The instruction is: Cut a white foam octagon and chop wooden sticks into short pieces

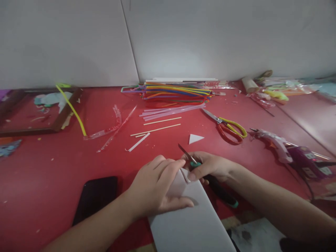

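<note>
My left hand [157,185] presses down on a white sheet [191,220] lying on the red table [65,168], fingers curled over its far end. My right hand [210,166] is closed around a craft knife [217,190] with a dark handle and green trim, its blade [185,153] pointing away past the sheet's far edge. A small white triangle [195,138] lies just beyond the blade.
A black phone [96,197] lies left of my left arm. Red and yellow scissors [228,129], a glue gun [275,143], a pile of coloured straws [175,92], thin sticks [157,128] and a wooden frame [36,108] surround the hands. A wall stands behind.
</note>
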The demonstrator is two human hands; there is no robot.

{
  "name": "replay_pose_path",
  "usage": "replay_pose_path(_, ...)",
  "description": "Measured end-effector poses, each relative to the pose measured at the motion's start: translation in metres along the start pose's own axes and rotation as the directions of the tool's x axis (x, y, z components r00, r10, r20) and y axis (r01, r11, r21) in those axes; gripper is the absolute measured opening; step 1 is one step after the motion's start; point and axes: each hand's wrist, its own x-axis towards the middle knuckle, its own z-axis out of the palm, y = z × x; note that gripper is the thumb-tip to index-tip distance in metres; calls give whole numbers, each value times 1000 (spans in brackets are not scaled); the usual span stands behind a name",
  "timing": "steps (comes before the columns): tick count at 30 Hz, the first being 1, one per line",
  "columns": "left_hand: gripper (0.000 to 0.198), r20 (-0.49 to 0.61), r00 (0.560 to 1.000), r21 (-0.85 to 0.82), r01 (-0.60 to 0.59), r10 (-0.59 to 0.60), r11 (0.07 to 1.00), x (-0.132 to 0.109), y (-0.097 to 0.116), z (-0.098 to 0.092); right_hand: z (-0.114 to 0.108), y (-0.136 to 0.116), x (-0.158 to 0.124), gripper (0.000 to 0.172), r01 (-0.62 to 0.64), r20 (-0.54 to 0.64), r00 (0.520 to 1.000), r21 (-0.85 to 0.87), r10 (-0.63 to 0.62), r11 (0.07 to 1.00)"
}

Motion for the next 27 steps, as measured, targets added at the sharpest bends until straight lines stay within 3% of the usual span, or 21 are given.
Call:
replay_pose_path(6, 75, -74, 995, -9, -63, 62, 998, 0, -1, 0, 6, 0, 0, 32, 19, 15, 1000, 18, -19, 1000)
replay_pose_path(11, 74, -52, 998, -15, -49, 48, 999, -1, -2, 0, 9, -1, -2, 39, 45, -51, 998, -13, -45, 999)
replay_pose_path(15, 75, -34, 999, -11, -28, 27, 1000, -2, -2, 1, 6, -2, -4, 41, 121, -82, 988, -153, -134, 981)
replay_pose_path(19, 75, -15, 999, -26, -31, 31, 999, -2, -2, 1, 2, -3, -7, 37, 217, -14, 972, -334, -235, 917)
replay_pose_path(27, 71, 59, 998, -42, -11, 14, 999, -2, -1, 0, 5, -8, -13, 32, 204, 7, 974, -451, -225, 869)
